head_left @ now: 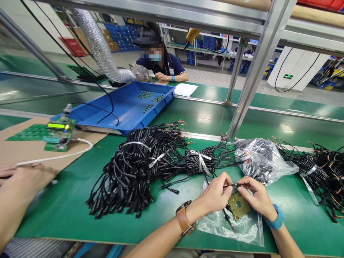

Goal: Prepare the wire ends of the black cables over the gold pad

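Note:
My left hand (220, 190), with a brown watch strap at the wrist, pinches a thin black cable (229, 185). From the other side my right hand (253, 193), wearing a blue wristband, grips the same cable near its end. Below the fingers lies a small brownish square board (239, 205) with a round hole and short wires, on a clear plastic bag (231, 229). Exactly how the fingertips meet the thin wires is too small to make out. Just behind my hands, a coiled black cable bundle (199, 162) is tied with a white strip.
A large heap of black cables (129, 161) lies left of my hands. A bag of black parts (258, 157) and more cables (322, 172) are to the right. Another person's hand (32, 179) rests at left near a lit circuit board (59, 134). A blue tray (107, 111) stands behind; a metal post (258, 71) rises ahead.

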A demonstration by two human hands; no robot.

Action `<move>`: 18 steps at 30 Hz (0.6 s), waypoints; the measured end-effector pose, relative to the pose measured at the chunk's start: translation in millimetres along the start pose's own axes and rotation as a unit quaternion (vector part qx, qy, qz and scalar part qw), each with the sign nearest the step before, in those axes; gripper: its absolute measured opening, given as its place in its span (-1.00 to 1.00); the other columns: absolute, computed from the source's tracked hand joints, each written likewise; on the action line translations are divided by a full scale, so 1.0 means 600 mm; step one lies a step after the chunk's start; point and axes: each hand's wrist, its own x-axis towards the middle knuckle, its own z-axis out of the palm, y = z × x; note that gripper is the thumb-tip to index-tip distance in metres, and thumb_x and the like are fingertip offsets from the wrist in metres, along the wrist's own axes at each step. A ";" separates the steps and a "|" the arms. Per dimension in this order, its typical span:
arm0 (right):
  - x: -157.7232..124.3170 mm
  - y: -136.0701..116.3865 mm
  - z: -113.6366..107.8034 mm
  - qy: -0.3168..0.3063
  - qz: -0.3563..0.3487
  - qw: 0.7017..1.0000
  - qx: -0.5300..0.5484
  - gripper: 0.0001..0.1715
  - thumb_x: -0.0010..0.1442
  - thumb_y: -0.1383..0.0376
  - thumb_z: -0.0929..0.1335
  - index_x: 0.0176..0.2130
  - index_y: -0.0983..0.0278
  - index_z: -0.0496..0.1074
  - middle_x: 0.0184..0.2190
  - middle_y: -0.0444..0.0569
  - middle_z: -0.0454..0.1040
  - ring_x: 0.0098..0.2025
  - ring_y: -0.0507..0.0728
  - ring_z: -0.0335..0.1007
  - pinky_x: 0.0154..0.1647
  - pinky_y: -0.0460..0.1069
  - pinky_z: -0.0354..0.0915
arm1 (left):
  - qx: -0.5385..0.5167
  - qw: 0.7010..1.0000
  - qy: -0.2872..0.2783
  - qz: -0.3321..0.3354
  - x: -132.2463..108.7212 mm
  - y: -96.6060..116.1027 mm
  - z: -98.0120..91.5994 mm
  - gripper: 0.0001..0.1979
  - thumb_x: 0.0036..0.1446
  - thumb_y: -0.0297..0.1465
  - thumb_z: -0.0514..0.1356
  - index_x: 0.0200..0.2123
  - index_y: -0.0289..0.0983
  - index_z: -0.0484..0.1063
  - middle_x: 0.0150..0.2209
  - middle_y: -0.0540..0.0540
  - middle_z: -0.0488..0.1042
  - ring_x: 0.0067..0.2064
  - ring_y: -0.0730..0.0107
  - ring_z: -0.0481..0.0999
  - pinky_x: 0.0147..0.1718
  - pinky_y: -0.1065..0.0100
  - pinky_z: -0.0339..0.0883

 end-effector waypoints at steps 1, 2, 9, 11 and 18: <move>0.001 0.000 0.001 0.003 -0.003 1.000 -0.001 -0.79 0.32 0.17 0.39 -0.14 0.24 0.54 -0.25 0.02 0.56 -0.27 0.13 0.53 -0.24 -0.04 0.46 | 0.006 1.000 0.005 0.005 0.001 -0.002 0.002 -0.96 0.23 -0.46 0.06 -0.27 -0.24 0.29 -0.36 -0.03 0.45 -0.36 0.38 0.45 -0.38 0.40 0.26; 0.001 -0.001 0.002 0.005 -0.006 1.000 -0.001 -0.80 0.32 0.17 0.39 -0.14 0.24 0.54 -0.25 0.02 0.56 -0.27 0.13 0.53 -0.24 -0.04 0.46 | 0.010 1.000 0.010 0.012 0.001 -0.005 0.004 -0.94 0.25 -0.46 0.06 -0.30 -0.24 0.30 -0.37 -0.03 0.45 -0.36 0.38 0.44 -0.37 0.40 0.25; -0.002 0.007 0.017 -0.007 -0.049 0.999 0.010 -0.91 0.35 0.26 0.37 -0.18 0.22 0.48 -0.27 -0.01 0.53 -0.26 0.10 0.50 -0.27 -0.07 0.44 | 0.050 0.997 0.049 0.024 -0.003 -0.026 0.019 -0.90 0.24 -0.50 0.12 -0.34 -0.24 0.37 -0.37 -0.04 0.53 -0.34 0.36 0.49 -0.34 0.38 0.23; -0.003 0.011 0.022 -0.010 -0.067 0.998 0.006 -0.94 0.36 0.30 0.35 -0.18 0.21 0.46 -0.27 -0.02 0.53 -0.24 0.10 0.49 -0.21 -0.05 0.43 | 0.063 0.997 0.046 0.026 -0.004 -0.030 0.021 -0.89 0.24 -0.51 0.12 -0.35 -0.24 0.38 -0.38 -0.04 0.53 -0.36 0.37 0.49 -0.36 0.39 0.21; -0.003 0.011 0.032 -0.047 -0.091 0.995 0.002 -0.89 0.38 0.36 0.32 -0.13 0.19 0.45 -0.23 -0.02 0.54 -0.21 0.11 0.49 -0.15 -0.01 0.41 | 0.070 0.996 0.043 0.019 -0.005 -0.040 0.029 -0.88 0.19 -0.54 0.11 -0.38 -0.25 0.37 -0.41 -0.03 0.52 -0.38 0.37 0.49 -0.39 0.38 0.16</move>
